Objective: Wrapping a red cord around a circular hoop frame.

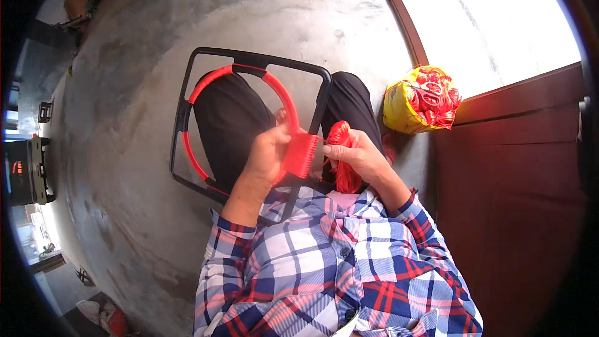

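Across my lap rests a black rectangular frame [274, 60] with a round inner ring [206, 82], partly wrapped in red cord and partly bare black. My left hand [265, 150] is closed around the ring's right side. Beside those fingers, a flat red woven band [301, 156] of close-set strands spreads from the ring. My right hand [363, 156] is closed on a looped hank of red cord [347, 179], thumb and finger pinched just right of the band's edge. A short strand runs between the hank and the band. My left palm and some fingertips are hidden.
On the floor to the right stands a yellow bag [399, 111] heaped with red cord, with a loop-shaped handle on top. A dark red-brown door panel [505, 193] lies right of me, by a bright doorway. A dark wheeled object [28, 171] stands far left.
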Available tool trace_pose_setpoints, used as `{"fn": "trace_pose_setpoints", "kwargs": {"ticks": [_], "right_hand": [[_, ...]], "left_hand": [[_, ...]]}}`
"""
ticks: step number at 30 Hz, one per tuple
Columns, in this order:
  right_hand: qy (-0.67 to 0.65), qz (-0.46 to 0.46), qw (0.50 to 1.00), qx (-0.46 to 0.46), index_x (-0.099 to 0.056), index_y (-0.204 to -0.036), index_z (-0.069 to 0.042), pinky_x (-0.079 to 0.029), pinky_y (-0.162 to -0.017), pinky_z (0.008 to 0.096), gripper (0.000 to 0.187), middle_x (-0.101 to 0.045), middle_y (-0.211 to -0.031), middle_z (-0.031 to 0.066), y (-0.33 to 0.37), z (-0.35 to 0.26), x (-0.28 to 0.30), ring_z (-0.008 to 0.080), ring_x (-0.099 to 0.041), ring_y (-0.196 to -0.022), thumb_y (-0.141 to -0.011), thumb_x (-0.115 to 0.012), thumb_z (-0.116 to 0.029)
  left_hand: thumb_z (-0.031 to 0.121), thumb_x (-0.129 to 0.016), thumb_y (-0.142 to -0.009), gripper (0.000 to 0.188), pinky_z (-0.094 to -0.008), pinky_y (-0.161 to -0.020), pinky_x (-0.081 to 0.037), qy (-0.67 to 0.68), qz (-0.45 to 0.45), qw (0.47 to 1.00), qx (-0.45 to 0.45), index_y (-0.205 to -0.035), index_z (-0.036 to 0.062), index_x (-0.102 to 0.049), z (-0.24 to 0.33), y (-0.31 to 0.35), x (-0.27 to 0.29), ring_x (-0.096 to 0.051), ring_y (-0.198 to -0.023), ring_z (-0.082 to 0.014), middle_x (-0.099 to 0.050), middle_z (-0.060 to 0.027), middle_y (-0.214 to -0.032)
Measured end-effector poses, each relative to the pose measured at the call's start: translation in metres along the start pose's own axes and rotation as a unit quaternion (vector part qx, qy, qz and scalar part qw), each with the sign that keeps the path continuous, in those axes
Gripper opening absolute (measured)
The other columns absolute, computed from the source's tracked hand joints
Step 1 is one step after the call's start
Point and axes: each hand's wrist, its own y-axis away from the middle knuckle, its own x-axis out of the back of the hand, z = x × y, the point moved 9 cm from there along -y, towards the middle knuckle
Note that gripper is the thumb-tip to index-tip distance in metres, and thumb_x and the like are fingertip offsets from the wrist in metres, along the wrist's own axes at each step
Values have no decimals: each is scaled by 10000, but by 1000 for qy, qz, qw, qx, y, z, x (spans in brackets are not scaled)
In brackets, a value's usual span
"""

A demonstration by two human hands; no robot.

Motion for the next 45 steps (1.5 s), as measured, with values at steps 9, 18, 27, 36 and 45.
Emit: {"fn": "trace_pose_setpoints", "kwargs": {"ticks": [9,18,27,36,45], "right_hand": [[-112,47,990,77,-580,-766,-53,-453,-708,295,123,-612,-748,73,-9,10,20,151,-585,-767,-772,-692,-106],[-279,-57,948,142,-504,-756,-60,-461,-738,354,200,-530,-675,79,-14,-13,2,227,-577,-729,-810,-657,-176],[-287,-7,951,111,-498,-767,-52,-438,-662,322,147,-509,-624,59,-20,2,13,200,-553,-629,-802,-626,-114],[-267,1,959,96,-495,-754,-62,-407,-604,298,150,-471,-595,39,-19,2,5,172,-505,-589,-789,-636,-101],[-262,35,960,89,-511,-807,-62,-460,-650,309,138,-555,-676,77,-16,1,28,186,-564,-643,-828,-633,-124]], "left_hand": [[77,-423,-789,356,-536,-790,-553,-37,-59,995,78,-1098,-70,-522,-6,11,-14,-660,-863,-417,-629,-271,-971],[129,-437,-802,351,-509,-763,-561,-69,-24,995,75,-1094,-43,-526,-5,11,-4,-666,-821,-413,-641,-268,-963],[145,-432,-816,326,-502,-731,-565,-106,-8,993,53,-1079,-27,-517,-5,9,1,-669,-791,-400,-641,-266,-936],[172,-461,-803,254,-442,-654,-567,-142,29,988,57,-938,-23,-552,-4,10,-2,-660,-710,-332,-636,-219,-857],[161,-453,-770,337,-485,-696,-566,-144,16,988,48,-1022,-36,-558,0,13,-7,-661,-778,-379,-639,-244,-894]]}}
